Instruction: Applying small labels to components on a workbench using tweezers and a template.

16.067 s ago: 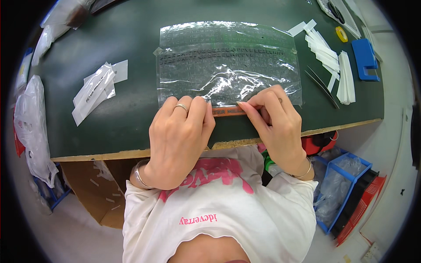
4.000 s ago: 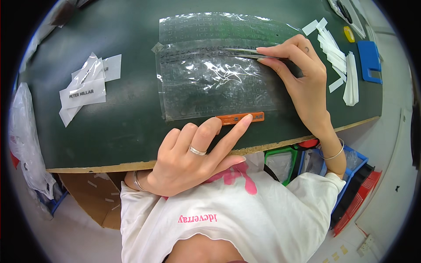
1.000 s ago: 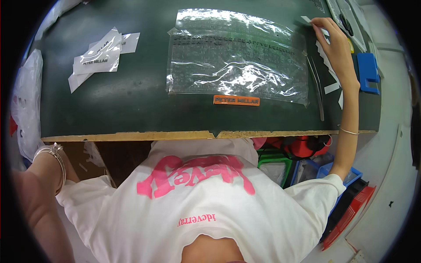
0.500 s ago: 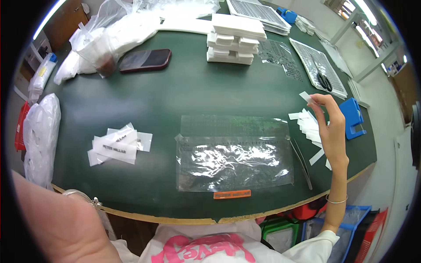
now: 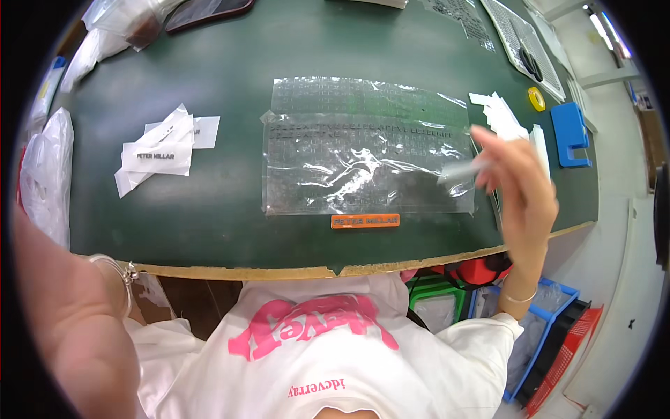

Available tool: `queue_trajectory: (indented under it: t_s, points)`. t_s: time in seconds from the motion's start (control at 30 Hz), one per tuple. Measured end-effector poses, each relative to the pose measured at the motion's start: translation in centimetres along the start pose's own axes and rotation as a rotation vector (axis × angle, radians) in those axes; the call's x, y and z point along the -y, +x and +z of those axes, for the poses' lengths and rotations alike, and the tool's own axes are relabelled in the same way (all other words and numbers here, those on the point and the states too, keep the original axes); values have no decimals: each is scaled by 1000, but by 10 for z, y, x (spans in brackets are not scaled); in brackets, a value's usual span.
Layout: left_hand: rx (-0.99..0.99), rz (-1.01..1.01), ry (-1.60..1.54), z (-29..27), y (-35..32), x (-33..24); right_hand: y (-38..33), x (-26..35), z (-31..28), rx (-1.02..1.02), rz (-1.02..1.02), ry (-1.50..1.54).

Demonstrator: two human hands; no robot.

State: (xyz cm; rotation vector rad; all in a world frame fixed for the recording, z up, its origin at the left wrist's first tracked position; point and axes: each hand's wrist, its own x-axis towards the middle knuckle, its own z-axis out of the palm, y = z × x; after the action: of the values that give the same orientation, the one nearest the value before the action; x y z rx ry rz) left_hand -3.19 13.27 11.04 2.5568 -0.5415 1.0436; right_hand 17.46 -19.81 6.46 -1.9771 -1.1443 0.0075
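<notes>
Your right hand (image 5: 520, 185) is up over the right side of the green table (image 5: 202, 234); its thumb and fingers pinch a small white strip (image 5: 459, 170), which looks blurry; the strip shows in front of the right edge of the big clear plastic sheet (image 5: 314, 185), and you can't tell if the two touch; your left hand (image 5: 80, 335) is low at the near left, very close to the camera; you can't tell if its fingers are spread or pressed together, as they don't show.

The orange letter bar (image 5: 365, 221) lies flat on the table, just beside the near edge of the sheet, with dark raised letters on it; the tweezers (image 5: 497, 211) lie to the right of the sheet, partly hidden by your right hand; past that hand is a pile of blank white strips (image 5: 504, 120); farther right sit a yellow tape roll (image 5: 536, 99) and a blue tape holder (image 5: 571, 136); black-handled scissors (image 5: 530, 64) rest on a white tray (image 5: 516, 38) at the far right; on the left, strips with dark letters (image 5: 157, 158) lie in a messy, crossed pile.
</notes>
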Motion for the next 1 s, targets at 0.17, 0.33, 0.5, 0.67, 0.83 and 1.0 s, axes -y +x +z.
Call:
queue_trajectory:
  t_s: [0.17,0.33,0.5,0.67,0.83,1.0]
  points:
    - [-15,-129,-283,32,1,-19,-30,13,40,275,-271,378]
    - [416,-352,-804,95,-25,-71,-43,28,70,221,-502,285]
    - [480,-425,-1098,117,-53,-95,-45,34,83,-24,-585,200]
    - [310,-350,-1013,125,-55,-101,-49,27,81,-74,-540,235]
    - [278,-308,-784,125,-58,-104,-51,25,90,-180,-457,250]
    - [300,-445,-963,123,-62,-106,-56,32,91,-297,-564,-89]
